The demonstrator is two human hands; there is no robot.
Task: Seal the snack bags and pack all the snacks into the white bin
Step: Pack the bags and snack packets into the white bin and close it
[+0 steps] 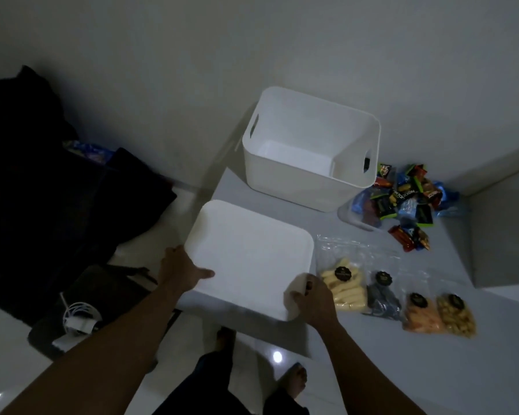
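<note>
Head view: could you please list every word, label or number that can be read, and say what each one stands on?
Nothing can be quoted with confidence.
Wrapped snacks: white lettering on black wrappers, too blurred to read.
Snack bags: round dark labels, print too small to read.

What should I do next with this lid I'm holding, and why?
Probably set the lid down flat and let go. Your left hand and right hand both grip it, the bin behind it stands open and empty, and the snack bags beside the lid need free hands for sealing.
</note>
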